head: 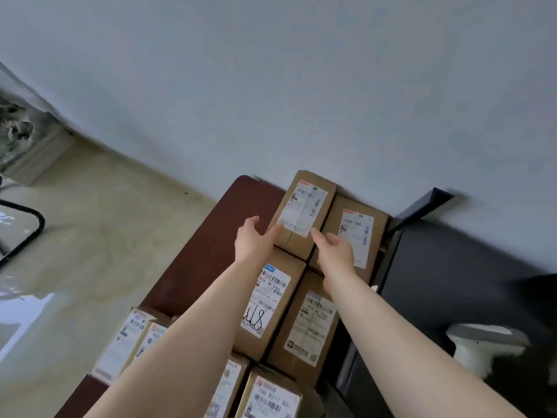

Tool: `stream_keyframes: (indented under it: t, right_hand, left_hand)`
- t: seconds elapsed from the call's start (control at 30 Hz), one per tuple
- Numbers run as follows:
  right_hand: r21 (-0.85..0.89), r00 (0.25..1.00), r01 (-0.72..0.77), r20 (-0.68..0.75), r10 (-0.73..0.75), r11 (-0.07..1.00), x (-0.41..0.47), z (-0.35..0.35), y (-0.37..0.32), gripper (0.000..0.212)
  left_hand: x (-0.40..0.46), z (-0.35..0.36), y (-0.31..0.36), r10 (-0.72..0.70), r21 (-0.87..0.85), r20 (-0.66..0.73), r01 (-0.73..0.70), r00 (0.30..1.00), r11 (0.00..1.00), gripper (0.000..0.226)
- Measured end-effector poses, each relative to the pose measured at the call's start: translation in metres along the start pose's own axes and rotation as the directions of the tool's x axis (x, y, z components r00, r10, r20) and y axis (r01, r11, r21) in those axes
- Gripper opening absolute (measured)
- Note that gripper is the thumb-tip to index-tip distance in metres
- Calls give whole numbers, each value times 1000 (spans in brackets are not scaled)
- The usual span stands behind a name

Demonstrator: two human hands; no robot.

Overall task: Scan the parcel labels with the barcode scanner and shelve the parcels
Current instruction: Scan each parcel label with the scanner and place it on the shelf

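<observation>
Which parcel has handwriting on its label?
The parcel with the blue-tabbed label, directly nearer the camera than the one both hands reach for: a black marker scrawl crosses the label's lower part. The other labels show only print.

Matt cardboard parcels (304, 218) w/ paper labels (303, 208); glossy wood table (205, 251).

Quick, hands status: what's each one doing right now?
Left hand: open, fingertips touching the near left edge of the far-left parcel.
Right hand: fingers loosely curled at that parcel's near right corner; a grip cannot be told.

Dark red-brown table (193, 267), labelled cardboard parcels (304, 327)
</observation>
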State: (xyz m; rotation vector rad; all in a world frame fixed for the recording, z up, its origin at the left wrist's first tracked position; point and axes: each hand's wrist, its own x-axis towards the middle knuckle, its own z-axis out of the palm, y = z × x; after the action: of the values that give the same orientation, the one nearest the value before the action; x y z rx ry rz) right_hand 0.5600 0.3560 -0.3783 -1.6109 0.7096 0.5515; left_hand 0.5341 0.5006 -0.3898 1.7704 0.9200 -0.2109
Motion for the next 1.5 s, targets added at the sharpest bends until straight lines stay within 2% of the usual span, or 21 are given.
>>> stream_keyframes:
  t: [0.13, 0.27, 0.43, 0.53, 0.63, 0.73, 0.83, 0.93, 1.0, 1.07, 1.17, 1.23, 1.3, 1.4, 1.5]
  right_hand:
    - [-42, 994, 67, -84, -71, 997, 31, 25, 14, 64]
    - [-66, 983, 101, -144, -109, 993, 44, 39, 23, 58]
    - [-63, 969, 182, -161, -190, 981, 32, 41, 23, 53]
    - [-64, 959, 217, -173, -225, 974, 20, 39, 17, 63]
    - [-31, 946, 283, -158, -284, 959, 3, 32, 6, 55]
    - [81, 930, 365, -81, -359, 927, -21, 19, -9, 50]
    - [222, 928, 356, 31, -372, 908, -50, 5, -27, 51]
    - [286, 926, 311, 124, -357, 906, -77, -15, -36, 61]
    - [301, 924, 273, 183, -336, 914, -90, -28, -38, 78]
    - [311, 911, 246, 250, -329, 918, -105, -49, -39, 83]
    - [347, 891, 220, 308, -333, 912, -128, -86, -36, 82]
    - [347, 875, 239, 328, -356, 907, -144, -108, -33, 79]
    - [353, 862, 254, 339, -376, 901, -161, -127, -29, 73]
    - [388, 854, 258, 337, -397, 885, -181, -150, -24, 62]
    - [406, 859, 256, 321, -400, 877, -194, -170, -18, 57]
  left_hand:
    - [43, 17, -15, 21, 114, 66, -28, 998, 993, 73]
    - [53, 29, -28, 84, 183, 46, -91, 995, 979, 54]
    - [40, 24, -23, 94, 86, 20, -96, 995, 992, 55]
    - [27, 17, -9, 117, 29, 7, -117, 993, 993, 67]
    - [14, 8, 6, 136, -18, -22, -136, 991, 991, 67]
    - [-14, -5, 27, 157, -60, -69, -161, 985, 985, 54]
    - [-49, -11, 45, 159, -115, -96, -170, 983, 979, 42]
    - [-93, -12, 62, 185, -116, -127, -199, 975, 973, 42]
    - [-117, -12, 69, 197, -132, -139, -215, 970, 968, 43]
    - [-141, -13, 73, 215, -166, -137, -236, 967, 957, 54]
    - [-173, -17, 77, 231, -239, -52, -237, 972, 942, 74]
    - [-193, -18, 77, 245, -297, 48, -220, 968, 929, 74]
    - [-211, -14, 76, 232, -384, 177, -149, 957, 911, 87]
    - [-234, -9, 76, 222, -470, 367, -27, 903, 882, 97]
    - [-242, -8, 76, 235, -420, 529, 11, 815, 908, 114]
